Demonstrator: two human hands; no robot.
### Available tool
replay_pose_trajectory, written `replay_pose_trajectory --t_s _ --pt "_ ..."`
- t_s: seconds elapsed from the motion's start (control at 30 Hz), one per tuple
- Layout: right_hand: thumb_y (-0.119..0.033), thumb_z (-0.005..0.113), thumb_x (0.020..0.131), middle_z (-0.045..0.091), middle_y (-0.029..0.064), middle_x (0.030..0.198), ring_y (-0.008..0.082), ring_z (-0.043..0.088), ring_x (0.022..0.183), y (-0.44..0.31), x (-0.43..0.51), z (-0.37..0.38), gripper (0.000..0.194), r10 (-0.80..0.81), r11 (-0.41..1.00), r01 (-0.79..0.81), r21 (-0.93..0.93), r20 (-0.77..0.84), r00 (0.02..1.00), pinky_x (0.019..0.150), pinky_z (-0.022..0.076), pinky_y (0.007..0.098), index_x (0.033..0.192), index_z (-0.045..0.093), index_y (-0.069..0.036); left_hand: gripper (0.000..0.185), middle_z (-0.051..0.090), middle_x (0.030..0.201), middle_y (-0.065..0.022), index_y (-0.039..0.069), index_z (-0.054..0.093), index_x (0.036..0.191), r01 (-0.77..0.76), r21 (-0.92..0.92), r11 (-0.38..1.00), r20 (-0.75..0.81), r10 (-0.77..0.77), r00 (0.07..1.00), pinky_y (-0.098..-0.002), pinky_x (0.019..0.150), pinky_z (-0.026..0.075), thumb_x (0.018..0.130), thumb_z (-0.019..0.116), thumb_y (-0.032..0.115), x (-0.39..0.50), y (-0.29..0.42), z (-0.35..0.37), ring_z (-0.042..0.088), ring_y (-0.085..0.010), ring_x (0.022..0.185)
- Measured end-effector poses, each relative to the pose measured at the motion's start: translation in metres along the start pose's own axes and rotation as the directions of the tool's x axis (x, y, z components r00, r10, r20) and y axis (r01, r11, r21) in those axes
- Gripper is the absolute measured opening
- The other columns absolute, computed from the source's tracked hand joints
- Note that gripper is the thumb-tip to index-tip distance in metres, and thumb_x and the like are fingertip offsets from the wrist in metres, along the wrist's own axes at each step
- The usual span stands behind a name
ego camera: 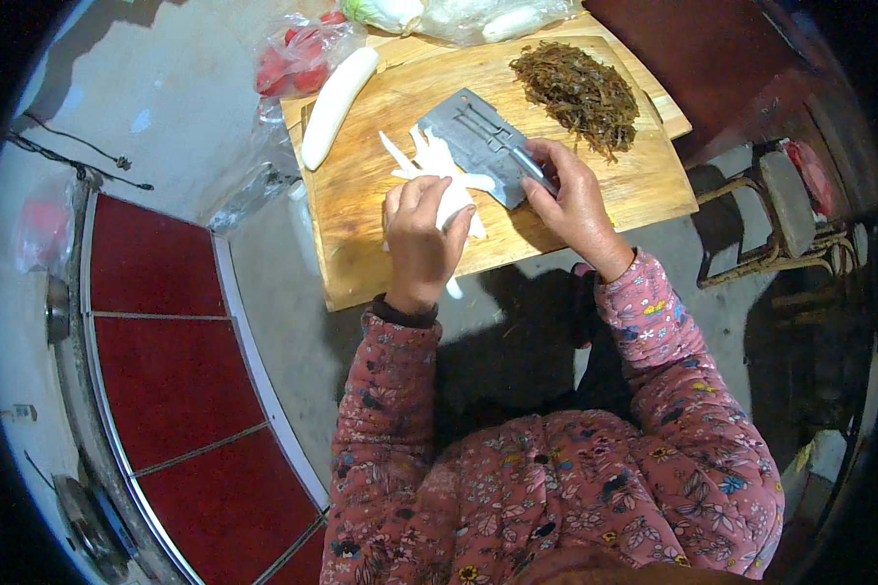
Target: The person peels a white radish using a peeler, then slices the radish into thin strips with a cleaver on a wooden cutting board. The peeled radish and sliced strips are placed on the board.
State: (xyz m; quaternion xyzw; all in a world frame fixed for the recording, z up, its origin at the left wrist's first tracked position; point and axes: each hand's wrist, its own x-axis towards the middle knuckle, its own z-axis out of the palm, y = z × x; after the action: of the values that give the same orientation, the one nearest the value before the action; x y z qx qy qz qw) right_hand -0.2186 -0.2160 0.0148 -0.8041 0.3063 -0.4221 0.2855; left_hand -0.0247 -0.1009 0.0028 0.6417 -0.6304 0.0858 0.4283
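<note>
My right hand (574, 194) grips the handle of a cleaver (472, 139), its broad grey blade tilted over the wooden cutting board (358, 227). White sliced strips, probably radish (430, 152), lie against and partly over the blade's left side. Fingers bent, my left hand (424, 234) rests on a stack of these white slices and covers part of it. A long peeled white radish (340, 106) lies whole along the board's left edge. Dark brown shredded vegetable (582, 91) is heaped at the far right of the board.
Behind the board are a plastic bag with red items (300, 62) and a clear bag of pale vegetables (461, 18). One white strip (453, 287) shows just past the near edge. A metal-framed chair (783, 212) stands right; red panels (168, 329) are at left.
</note>
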Motion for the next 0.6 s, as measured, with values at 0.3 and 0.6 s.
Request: replay_pose_trajectory --t_s 0.3,0.6 --pt "-0.006 0.072 0.087 0.068 0.0173 0.106 0.0283 0.070 0.095 -0.011 -0.004 -0.003 0.042 0.018 1.000 -0.019 0.015 0.068 0.998 0.085 0.0561 0.0379 0.126 0.058 0.001 0.045 0.064 0.120 -0.0180 0.001 0.071 0.115 -0.037 0.030 0.999 0.077 0.035 0.996 -0.0497 0.101 0.044 0.076 0.083 0.020 -0.001 -0.007 0.001 0.054 -0.0401 0.116" --pt "-0.012 0.065 0.092 0.067 0.0237 0.115 0.0393 0.067 0.104 0.050 0.008 -0.093 0.038 0.086 0.967 -0.179 -0.179 -0.432 0.898 0.090 0.0534 0.0451 0.127 0.057 0.001 0.043 0.064 0.121 -0.0207 -0.002 0.070 0.115 0.031 0.047 0.998 0.106 -0.036 0.994 -0.0489 0.103 0.043 0.077 0.081 0.015 -0.002 -0.015 -0.009 0.055 -0.0398 0.117"
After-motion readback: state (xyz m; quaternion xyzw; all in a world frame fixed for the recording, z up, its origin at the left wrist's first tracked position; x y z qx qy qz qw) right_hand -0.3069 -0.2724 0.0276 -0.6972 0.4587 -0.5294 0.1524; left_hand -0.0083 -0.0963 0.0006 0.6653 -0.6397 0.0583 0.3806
